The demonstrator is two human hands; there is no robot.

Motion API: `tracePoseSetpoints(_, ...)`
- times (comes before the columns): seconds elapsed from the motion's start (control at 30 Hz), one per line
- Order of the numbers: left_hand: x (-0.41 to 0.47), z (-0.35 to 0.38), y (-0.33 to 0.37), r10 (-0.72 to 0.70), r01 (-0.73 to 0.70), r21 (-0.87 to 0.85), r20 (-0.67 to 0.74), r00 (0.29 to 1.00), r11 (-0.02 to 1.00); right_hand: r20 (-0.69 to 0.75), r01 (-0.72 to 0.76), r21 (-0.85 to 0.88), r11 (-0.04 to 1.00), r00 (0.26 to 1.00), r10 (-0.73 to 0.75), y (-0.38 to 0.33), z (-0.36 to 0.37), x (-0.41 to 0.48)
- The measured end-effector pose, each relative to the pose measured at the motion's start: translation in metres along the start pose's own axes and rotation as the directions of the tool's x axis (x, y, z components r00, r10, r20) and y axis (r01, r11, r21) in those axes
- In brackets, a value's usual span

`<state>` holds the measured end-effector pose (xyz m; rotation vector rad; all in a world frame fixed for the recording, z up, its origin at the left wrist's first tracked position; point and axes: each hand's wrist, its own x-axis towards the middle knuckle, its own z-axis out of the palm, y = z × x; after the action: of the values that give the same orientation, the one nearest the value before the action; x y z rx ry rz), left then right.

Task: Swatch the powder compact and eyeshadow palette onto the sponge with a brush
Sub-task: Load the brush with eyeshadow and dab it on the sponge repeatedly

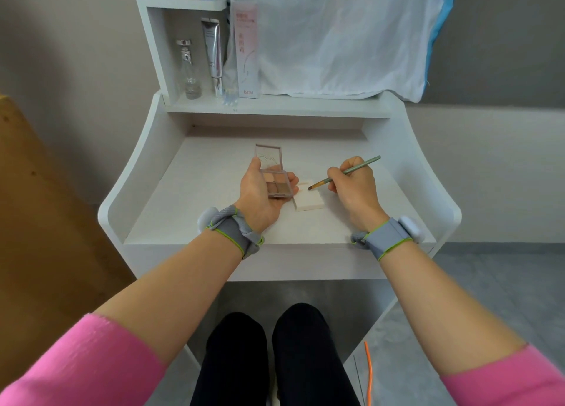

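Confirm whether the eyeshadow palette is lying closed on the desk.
No, the eyeshadow palette is open and held in the left hand.

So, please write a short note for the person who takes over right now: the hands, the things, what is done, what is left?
Left hand: holds the open eyeshadow palette above the desk.
Right hand: grips the brush, tip at the sponge.
Sponge lies flat on the desk, right of the palette.
Done: a faint tan streak shows at the sponge's far edge.
Left: more palette shades, probably. The powder compact is not in view, so I cannot tell whether it was swatched.
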<state>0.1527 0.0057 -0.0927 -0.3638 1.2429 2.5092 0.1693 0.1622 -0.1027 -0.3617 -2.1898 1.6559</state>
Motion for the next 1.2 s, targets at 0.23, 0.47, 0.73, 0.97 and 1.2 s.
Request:
tracePoseSetpoints(0.23, 0.0012, -0.0012, -0.0003, 0.008, -0.008, 0.024, 0.003, 1.000, 1.000, 0.006, 0.024, -0.044, 0.999, 1.000, -0.023, 0.0003, 0.0008, -0.0016)
tracePoseSetpoints(0.47, 0.0014, -0.0019, -0.0009, 0.019, -0.019, 0.019, 0.003, 1.000, 1.000, -0.030, 0.017, -0.037, 0.999, 0.999, -0.018, -0.0021, -0.0030, -0.0035)
tracePoseSetpoints(0.73, 0.0006, -0.0020, -0.0013, 0.018, -0.019, 0.024, 0.005, 1.000, 1.000, 0.003, 0.026, -0.058, 0.998, 1.000, -0.026, -0.0031, 0.0022, -0.0062)
tracePoseSetpoints(0.97, 0.0004, -0.0024, -0.0010, 0.017, -0.018, 0.017, 0.010, 1.000, 1.000, -0.053, 0.028, -0.078, 0.997, 0.998, -0.032, -0.0042, -0.0061, -0.0054)
tracePoseSetpoints(1.2, 0.0013, -0.0018, -0.0009, 0.017, -0.017, 0.016, 0.005, 1.000, 1.000, -0.015, 0.036, -0.081, 0.996, 0.999, -0.038, -0.0049, -0.0011, -0.0079)
